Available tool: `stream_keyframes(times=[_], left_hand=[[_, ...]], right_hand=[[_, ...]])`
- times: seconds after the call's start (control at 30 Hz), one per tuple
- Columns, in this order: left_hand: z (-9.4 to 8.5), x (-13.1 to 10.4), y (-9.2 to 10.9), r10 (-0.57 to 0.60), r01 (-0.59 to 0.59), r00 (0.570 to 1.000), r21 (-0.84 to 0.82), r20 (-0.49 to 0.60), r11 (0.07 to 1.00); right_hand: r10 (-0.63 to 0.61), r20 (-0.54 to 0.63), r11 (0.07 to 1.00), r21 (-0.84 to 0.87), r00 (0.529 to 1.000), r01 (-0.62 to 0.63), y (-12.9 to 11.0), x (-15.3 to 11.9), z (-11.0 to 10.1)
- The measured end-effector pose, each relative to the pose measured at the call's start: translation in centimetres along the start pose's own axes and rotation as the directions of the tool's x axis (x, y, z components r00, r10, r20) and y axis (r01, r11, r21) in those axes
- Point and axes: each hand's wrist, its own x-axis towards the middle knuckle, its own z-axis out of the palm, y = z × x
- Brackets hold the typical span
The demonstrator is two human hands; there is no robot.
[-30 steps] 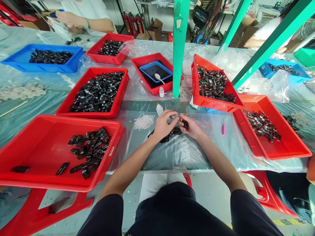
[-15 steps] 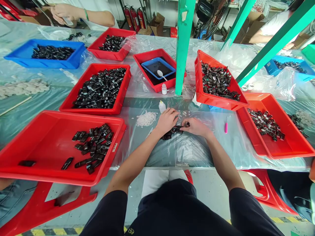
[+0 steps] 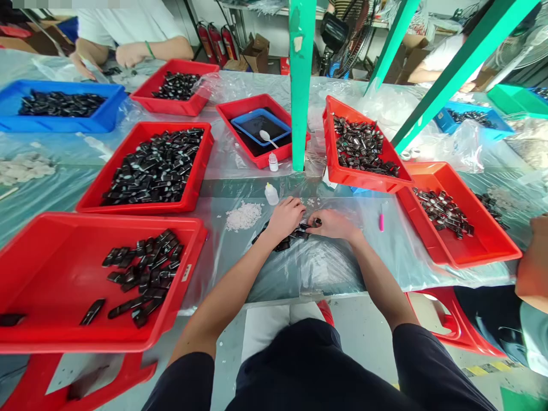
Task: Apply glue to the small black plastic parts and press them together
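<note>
Both my hands are over a small group of black pieces [image 3: 282,244] on the plastic-covered table. My left hand [image 3: 288,217] is bent over the pieces, its fingertips largely hidden. Just right of it, my right hand [image 3: 333,224] has its thumb and fingers closed on a small black piece [image 3: 317,222]. A pile of small white bits [image 3: 244,216] lies left of my left hand, and a white bottle [image 3: 271,194] stands behind that hand. A pink-handled tool [image 3: 381,222] rests to the right.
A large red tray [image 3: 47,274] with black pieces is at the left, a fuller red tray [image 3: 143,208] behind it. Red trays [image 3: 483,251] [image 3: 368,181] with shiny pieces are at the right. A green post [image 3: 299,85] rises behind my hands. Other people sit around.
The view has shifted, so the trays appear further left. More of the black pieces shows beside my left wrist. Both hands remain close together over the pieces.
</note>
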Motion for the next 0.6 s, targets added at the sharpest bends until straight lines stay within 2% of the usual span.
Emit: stream_keyframes(times=[0.07, 0.13, 0.2, 0.3, 0.43, 0.6], left_hand=[[-0.2, -0.2, 0.0, -0.042, 0.037, 0.997, -0.071, -0.064, 0.997], [-0.5, -0.4, -0.1, -0.118, 0.086, 0.983, -0.216, -0.139, 0.973], [-0.8, -0.7, -0.2, -0.215, 0.129, 0.962, -0.411, -0.169, 0.902], [-1.1, -0.9, -0.3, -0.331, 0.175, 0.935, -0.643, -0.129, 0.745], [-1.1, -0.9, -0.3, -0.417, 0.201, 0.904, -0.764, -0.097, 0.613], [-1.0, -0.9, -0.1, -0.449, 0.211, 0.89, -0.804, -0.077, 0.555]], right_hand=[[-0.017, -0.033, 1.0, 0.025, 0.999, 0.018, 0.1, 0.1, 0.1], [-0.031, -0.124, 0.997, 0.066, 0.992, 0.039, 0.4, 0.4, 0.2], [-0.038, -0.246, 0.989, 0.127, 0.969, 0.071, 0.7, 0.8, 0.2], [-0.037, -0.363, 0.964, 0.233, 0.931, 0.13, 0.8, 1.3, 0.4], [-0.035, -0.387, 0.937, 0.308, 0.921, 0.165, 0.6, 1.4, 0.7], [-0.037, -0.377, 0.932, 0.322, 0.925, 0.168, 0.4, 1.4, 0.9]])
